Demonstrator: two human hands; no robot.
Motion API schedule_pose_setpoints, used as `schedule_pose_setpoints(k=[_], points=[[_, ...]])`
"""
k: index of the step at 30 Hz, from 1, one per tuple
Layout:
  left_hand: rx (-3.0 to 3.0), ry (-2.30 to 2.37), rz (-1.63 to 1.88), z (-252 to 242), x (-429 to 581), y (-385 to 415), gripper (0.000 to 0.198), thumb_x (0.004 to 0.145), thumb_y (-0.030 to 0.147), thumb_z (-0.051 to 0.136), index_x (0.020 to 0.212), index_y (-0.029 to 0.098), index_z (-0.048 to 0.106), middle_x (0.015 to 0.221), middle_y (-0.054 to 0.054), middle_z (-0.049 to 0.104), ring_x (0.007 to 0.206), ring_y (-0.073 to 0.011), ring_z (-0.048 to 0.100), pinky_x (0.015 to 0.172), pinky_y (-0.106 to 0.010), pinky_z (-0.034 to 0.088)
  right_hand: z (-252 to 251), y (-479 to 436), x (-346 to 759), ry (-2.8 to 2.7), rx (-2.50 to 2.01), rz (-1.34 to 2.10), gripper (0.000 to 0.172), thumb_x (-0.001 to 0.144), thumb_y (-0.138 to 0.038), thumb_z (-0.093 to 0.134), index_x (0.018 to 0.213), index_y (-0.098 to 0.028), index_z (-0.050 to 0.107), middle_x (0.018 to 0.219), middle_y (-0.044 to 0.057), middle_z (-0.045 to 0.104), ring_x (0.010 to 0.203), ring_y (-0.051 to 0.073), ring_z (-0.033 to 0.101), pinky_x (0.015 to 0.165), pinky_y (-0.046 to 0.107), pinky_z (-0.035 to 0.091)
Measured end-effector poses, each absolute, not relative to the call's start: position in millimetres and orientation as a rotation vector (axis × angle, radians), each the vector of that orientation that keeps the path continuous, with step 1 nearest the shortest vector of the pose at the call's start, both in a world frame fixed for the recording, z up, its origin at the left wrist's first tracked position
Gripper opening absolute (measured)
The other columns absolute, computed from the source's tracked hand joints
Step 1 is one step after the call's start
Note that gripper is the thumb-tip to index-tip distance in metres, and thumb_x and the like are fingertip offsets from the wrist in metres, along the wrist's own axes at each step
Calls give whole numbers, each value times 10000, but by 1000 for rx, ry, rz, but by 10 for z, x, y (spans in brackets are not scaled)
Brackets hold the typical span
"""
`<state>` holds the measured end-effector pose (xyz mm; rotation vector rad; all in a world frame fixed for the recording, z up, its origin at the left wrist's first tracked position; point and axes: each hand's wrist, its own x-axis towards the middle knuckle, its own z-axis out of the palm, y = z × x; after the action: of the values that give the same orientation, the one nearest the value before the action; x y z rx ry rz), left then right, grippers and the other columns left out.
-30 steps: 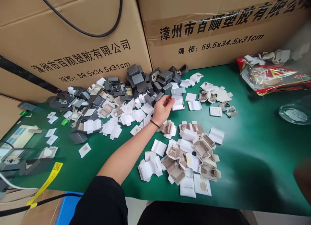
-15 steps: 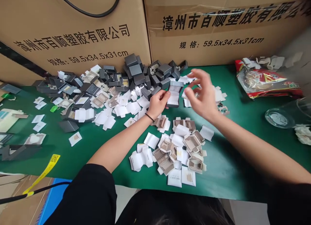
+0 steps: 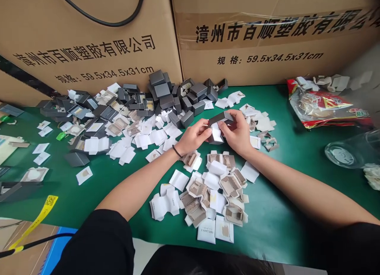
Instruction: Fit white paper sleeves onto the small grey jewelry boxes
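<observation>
Between my hands is a small dark grey jewellery box (image 3: 221, 117), its lid up and a white lining card (image 3: 216, 131) showing inside. My left hand (image 3: 194, 137) grips the box from the left side. My right hand (image 3: 237, 132) has its fingers round the lid and right side, the thumb down at the white card. Whether the thumb pinches the card I cannot tell. Below the hands lies a heap of white and brown-grey folded card inserts (image 3: 216, 184) on the green table top (image 3: 273, 211).
Behind, a pile of dark boxes (image 3: 162, 90) and loose white cards (image 3: 154, 134) leans towards large cardboard cartons (image 3: 118, 29). At the right are a red snack bag (image 3: 326, 109) and a clear glass (image 3: 341, 152). A yellow tag (image 3: 49, 205) hangs at the left front edge.
My right hand has come down from the raised, spread position onto the box. The box is now turned and tilted, with its white lining partly hidden by fingers.
</observation>
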<state>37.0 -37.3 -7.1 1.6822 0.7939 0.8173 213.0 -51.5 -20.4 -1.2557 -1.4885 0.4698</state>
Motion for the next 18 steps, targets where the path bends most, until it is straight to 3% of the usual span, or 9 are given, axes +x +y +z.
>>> schedule_pose_setpoints(k=[5,9,11,18], points=[[1466,708,820,-61,371,-363,424,765,531,584,978,195,440,823,-14,543,730,-135,572,621,-246,511,-247,-503,2091,-1442,-1123,505,407,795,-438,590,1124,-258,432,1077,48,537,850,168,583,637,304,532],[1323,784,941,-58,392,-356,433,734,535,617,945,211,423,841,-5,523,752,-131,565,664,-277,537,-192,-558,2076,-1515,-1098,360,210,863,-415,501,959,-229,487,928,44,539,773,157,549,655,318,503],[1305,784,950,-58,399,-353,447,715,534,637,944,214,426,844,-4,521,748,-129,567,676,-286,542,-140,-592,2070,-1693,-1042,302,193,881,-405,470,905,-219,517,913,64,564,820,187,547,715,356,486],[1314,779,937,-42,394,-359,491,674,544,669,948,209,435,854,-8,504,735,-119,558,655,-253,536,-91,-574,2090,-1931,-963,263,409,877,-572,378,1009,-228,553,991,101,584,939,254,529,818,426,437]])
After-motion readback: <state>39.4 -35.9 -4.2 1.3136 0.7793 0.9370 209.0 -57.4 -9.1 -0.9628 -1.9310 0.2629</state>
